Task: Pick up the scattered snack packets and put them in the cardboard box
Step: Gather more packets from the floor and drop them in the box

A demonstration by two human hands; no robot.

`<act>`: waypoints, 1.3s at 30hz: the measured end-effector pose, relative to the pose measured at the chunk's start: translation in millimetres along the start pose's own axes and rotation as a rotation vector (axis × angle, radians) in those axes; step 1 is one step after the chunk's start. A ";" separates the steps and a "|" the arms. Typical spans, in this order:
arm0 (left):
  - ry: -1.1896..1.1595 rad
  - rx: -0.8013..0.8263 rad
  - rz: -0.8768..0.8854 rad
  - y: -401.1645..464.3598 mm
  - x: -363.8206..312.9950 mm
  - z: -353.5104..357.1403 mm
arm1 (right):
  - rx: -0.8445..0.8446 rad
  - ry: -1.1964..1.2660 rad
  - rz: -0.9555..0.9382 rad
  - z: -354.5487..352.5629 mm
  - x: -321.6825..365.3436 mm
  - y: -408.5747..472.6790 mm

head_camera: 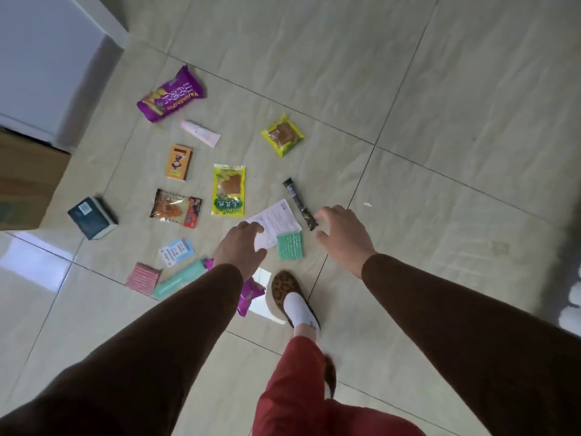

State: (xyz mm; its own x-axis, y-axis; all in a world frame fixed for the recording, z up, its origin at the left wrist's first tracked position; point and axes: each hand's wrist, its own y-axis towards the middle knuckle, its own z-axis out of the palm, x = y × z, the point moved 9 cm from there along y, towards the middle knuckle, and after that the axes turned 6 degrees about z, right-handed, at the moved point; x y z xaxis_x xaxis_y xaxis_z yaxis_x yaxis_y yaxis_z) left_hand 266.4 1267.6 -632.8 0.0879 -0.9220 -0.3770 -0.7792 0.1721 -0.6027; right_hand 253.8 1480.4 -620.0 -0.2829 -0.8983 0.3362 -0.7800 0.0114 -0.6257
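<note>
Head view had both hands reaching down over the floor, left hand spread loose right above the white packet and right hand open and empty beside the black stick, so neither was holding anything. Packets were all loose on the tiles, purple bag farthest out, and the box sat off at the left edge, well apart. Looked like the very first grab to me; next move needs fingers pinching a flat wrapper's edge, then carrying it left.
</note>
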 end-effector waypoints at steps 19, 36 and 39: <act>-0.390 -0.044 -0.359 206.6 34.9 112.1 | 0.144 -0.371 -0.258 38.3 45.5 332.0; -0.629 -0.201 -0.602 273.0 28.9 185.4 | 0.032 -0.762 -0.344 91.1 53.3 454.9; -0.677 -0.304 -0.626 232.7 24.6 169.3 | 0.195 -0.652 -0.322 98.2 35.6 419.9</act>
State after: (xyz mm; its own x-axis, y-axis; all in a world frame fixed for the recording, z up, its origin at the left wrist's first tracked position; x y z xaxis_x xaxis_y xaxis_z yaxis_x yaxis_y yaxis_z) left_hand 192.3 1343.7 -901.4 0.8059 -0.4050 -0.4319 -0.5884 -0.4669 -0.6601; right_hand -29.0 1410.0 -939.9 0.3774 -0.9229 0.0767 -0.6383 -0.3193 -0.7004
